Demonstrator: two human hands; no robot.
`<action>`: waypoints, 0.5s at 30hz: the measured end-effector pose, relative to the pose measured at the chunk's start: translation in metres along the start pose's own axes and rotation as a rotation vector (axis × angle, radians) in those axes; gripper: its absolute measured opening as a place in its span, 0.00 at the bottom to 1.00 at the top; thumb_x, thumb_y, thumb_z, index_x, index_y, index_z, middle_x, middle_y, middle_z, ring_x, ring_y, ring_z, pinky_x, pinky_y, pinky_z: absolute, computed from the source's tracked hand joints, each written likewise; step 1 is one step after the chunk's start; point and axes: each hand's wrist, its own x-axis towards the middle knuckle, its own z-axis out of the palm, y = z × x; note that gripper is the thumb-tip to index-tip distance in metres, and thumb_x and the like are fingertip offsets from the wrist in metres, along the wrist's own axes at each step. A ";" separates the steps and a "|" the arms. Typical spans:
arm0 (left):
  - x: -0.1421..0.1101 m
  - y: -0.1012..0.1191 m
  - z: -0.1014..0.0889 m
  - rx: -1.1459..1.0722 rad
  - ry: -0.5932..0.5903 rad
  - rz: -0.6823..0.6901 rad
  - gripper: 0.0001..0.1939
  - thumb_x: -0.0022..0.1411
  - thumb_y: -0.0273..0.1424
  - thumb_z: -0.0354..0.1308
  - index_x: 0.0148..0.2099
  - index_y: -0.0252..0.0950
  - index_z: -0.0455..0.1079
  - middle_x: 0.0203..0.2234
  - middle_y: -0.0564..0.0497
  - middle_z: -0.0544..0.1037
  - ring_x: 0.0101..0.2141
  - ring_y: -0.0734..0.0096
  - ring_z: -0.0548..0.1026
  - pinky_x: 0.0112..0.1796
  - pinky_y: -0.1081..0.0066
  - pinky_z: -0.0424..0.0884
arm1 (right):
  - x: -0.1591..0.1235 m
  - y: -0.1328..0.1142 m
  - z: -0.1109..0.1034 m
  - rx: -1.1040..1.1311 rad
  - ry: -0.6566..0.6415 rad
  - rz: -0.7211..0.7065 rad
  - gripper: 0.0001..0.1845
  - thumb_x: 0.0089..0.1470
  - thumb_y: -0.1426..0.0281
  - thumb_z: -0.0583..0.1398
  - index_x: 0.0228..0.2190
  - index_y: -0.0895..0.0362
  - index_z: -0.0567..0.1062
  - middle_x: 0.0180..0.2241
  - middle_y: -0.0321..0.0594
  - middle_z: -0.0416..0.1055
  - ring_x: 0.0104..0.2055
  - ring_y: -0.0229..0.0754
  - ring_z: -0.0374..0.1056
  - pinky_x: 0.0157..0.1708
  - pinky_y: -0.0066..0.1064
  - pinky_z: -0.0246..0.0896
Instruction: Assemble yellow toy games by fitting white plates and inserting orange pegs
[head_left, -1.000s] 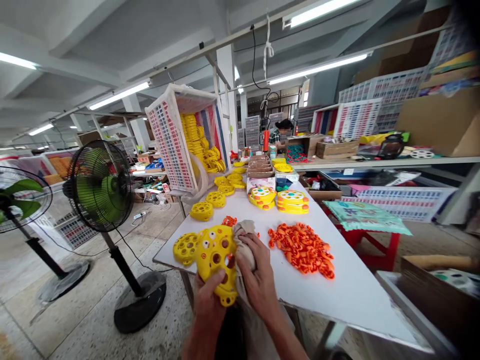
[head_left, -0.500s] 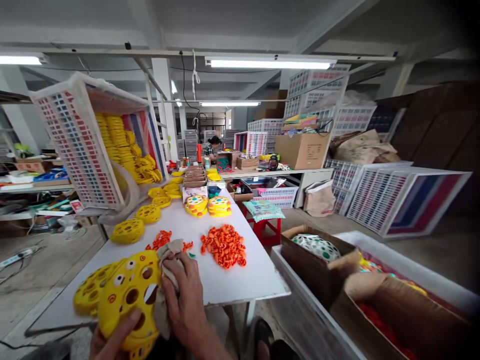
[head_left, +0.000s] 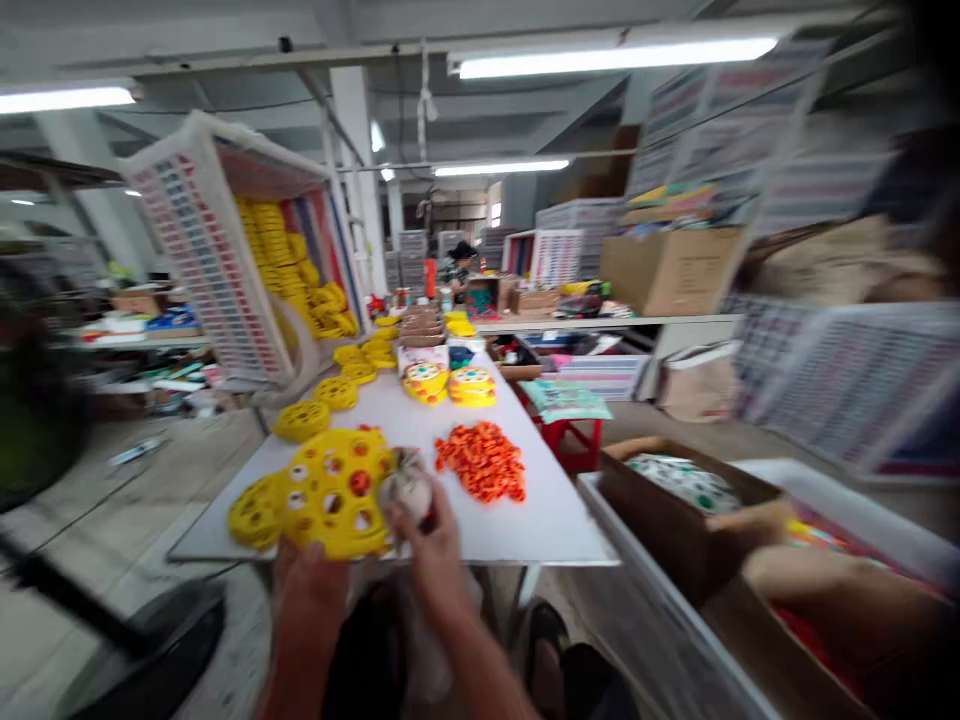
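In my left hand (head_left: 311, 575) is a yellow plastic shell (head_left: 337, 495) with round holes and printed eyes, gripped at its lower edge above the front of the white table (head_left: 420, 465). My right hand (head_left: 431, 540) is closed on a crumpled greyish cloth (head_left: 409, 487) at the shell's right side; motion blur hides whether the two touch. Another yellow shell (head_left: 255, 510) lies on the table just left of the held one. Right of the cloth spreads a heap of small orange plastic pieces (head_left: 484, 460).
More yellow shells (head_left: 302, 420) line the table's left side. A tilted crate (head_left: 202, 250) of yellow parts stands at the back left. Spotted yellow pieces (head_left: 472, 385) are stacked farther back. Cardboard boxes (head_left: 675, 540) in a bin stand right, beyond a red stool (head_left: 574, 440).
The view has swung left. The held shell has been raised and turned so its holed face shows more fully, and my right hand with the cloth has shifted at its right edge.
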 end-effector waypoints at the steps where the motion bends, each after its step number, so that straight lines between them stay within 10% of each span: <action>1: 0.000 0.010 0.010 0.024 0.026 0.016 0.26 0.66 0.40 0.58 0.66 0.49 0.66 0.54 0.50 0.81 0.59 0.53 0.73 0.61 0.54 0.68 | 0.009 -0.009 -0.011 -0.004 -0.062 -0.013 0.32 0.50 0.60 0.70 0.56 0.52 0.73 0.55 0.44 0.76 0.55 0.53 0.72 0.57 0.46 0.68; 7: 0.007 0.040 0.045 0.256 0.073 -0.138 0.35 0.59 0.16 0.62 0.66 0.40 0.65 0.51 0.43 0.82 0.53 0.51 0.79 0.56 0.53 0.74 | 0.041 -0.019 -0.035 -0.218 -0.262 -0.189 0.22 0.52 0.63 0.69 0.50 0.50 0.79 0.54 0.42 0.76 0.55 0.52 0.71 0.57 0.46 0.67; 15: 0.009 0.009 0.055 0.143 0.231 0.158 0.31 0.59 0.19 0.63 0.63 0.43 0.67 0.50 0.47 0.83 0.51 0.56 0.81 0.53 0.57 0.77 | -0.051 0.033 0.003 -0.462 -0.151 -0.361 0.18 0.61 0.67 0.62 0.53 0.47 0.77 0.54 0.45 0.75 0.58 0.53 0.69 0.58 0.49 0.65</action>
